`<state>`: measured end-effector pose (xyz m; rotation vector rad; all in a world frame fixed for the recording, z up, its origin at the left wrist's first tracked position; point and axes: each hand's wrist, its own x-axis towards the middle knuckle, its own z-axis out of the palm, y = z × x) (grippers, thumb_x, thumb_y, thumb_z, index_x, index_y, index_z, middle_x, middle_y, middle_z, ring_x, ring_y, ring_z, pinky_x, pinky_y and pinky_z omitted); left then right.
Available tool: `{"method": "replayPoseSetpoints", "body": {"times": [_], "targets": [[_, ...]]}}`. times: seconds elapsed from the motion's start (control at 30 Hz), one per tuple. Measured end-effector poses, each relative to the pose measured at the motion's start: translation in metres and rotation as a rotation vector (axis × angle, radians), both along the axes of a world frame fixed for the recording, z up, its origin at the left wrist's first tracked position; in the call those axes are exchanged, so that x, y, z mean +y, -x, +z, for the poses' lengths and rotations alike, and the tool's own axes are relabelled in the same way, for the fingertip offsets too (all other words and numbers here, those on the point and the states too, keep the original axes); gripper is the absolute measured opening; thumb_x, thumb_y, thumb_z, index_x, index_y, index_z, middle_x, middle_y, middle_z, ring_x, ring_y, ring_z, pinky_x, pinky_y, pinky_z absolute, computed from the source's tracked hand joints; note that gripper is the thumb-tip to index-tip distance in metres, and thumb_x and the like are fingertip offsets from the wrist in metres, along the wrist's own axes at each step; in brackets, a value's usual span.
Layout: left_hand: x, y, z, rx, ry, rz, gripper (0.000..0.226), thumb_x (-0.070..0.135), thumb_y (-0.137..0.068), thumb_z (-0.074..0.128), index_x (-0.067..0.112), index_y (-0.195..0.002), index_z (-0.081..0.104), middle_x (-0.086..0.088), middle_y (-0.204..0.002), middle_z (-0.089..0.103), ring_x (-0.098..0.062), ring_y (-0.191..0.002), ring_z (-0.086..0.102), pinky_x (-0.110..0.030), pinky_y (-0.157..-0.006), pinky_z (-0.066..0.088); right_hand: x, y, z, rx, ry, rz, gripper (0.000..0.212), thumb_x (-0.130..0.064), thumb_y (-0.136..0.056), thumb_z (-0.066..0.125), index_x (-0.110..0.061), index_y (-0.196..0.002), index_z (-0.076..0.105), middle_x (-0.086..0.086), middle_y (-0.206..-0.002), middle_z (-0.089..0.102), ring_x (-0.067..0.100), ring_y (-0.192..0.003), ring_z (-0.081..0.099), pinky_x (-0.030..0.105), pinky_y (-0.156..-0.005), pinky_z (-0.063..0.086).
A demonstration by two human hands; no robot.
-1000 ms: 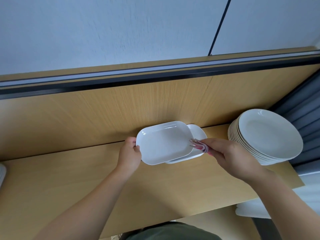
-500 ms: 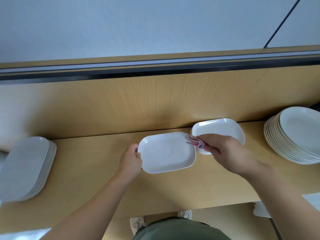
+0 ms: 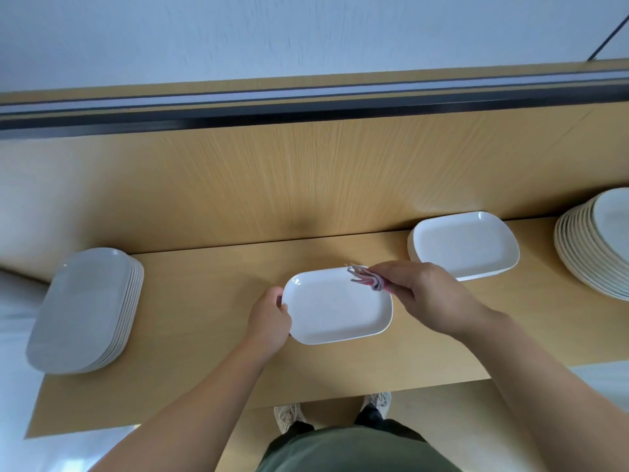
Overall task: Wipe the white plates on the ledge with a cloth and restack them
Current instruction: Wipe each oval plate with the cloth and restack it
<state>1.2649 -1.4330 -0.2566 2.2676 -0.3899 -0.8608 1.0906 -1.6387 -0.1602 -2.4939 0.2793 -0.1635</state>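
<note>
While one plate (image 3: 337, 306) lies mid-ledge (image 3: 204, 369), well apart from both piles, job looks part-done: tall L stack (image 3: 81, 311) & short R stack (image 3: 464, 245) wait; which is wiped, can't tell. L hand (image 3: 270, 320) grips plate's left rim, curled. R hand (image 3: 425, 294) pinches bunched cloth (image 3: 366, 279) at plate's far-right corner.

one white plate (image 3: 337, 306) with round corners is face up over the middle of the wooden ledge (image 3: 204, 369). the left hand (image 3: 270, 318) holds its left edge. a bunched pink and grey cloth (image 3: 367, 280), pinched in the right hand (image 3: 425, 294), touches its far right corner. a tall pile (image 3: 85, 308) of the same plates is at the left. a short pile (image 3: 464, 245) is at the right, with round plates (image 3: 592, 247) stacked past it.
</note>
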Motion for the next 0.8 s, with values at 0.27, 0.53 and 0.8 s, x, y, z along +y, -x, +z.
{"method": "replayPoseSetpoints", "body": {"times": [0.27,0.53,0.8], "targets": [[0.003,-0.005,0.000,-0.173,-0.133,-0.120,0.014,0.014,-0.088,0.046,0.018,-0.090,0.059,0.003,-0.081,0.062,-0.021,-0.075,0.060,-0.039,-0.068,0.051,0.000,-0.018,-0.009,0.033,0.054,0.019,0.035,-0.009,-0.096,0.055,-0.025,-0.126,0.064,-0.014,-0.103,0.068,0.008,-0.089,0.062,0.033,-0.067,0.054],[0.018,-0.013,0.003,-0.241,-0.186,-0.448,0.048,0.024,-0.095,0.049,0.023,-0.142,0.039,0.002,-0.128,0.050,-0.019,-0.113,0.052,-0.034,-0.090,0.045,0.010,-0.050,-0.047,0.045,0.149,0.011,0.041,0.001,-0.089,0.055,-0.023,-0.122,0.064,-0.013,-0.103,0.066,0.018,-0.086,0.064,0.033,-0.064,0.054],[0.023,-0.018,0.002,-0.175,-0.219,-0.605,0.082,0.039,-0.090,0.059,0.019,-0.154,0.012,0.005,-0.154,0.024,-0.015,-0.137,0.031,-0.028,-0.106,0.033,0.052,-0.040,-0.111,0.560,0.345,-0.014,0.079,-0.054,-0.092,-0.009,-0.018,-0.153,0.028,0.010,-0.160,0.020,0.035,-0.147,0.020,0.054,-0.116,0.013]]}}
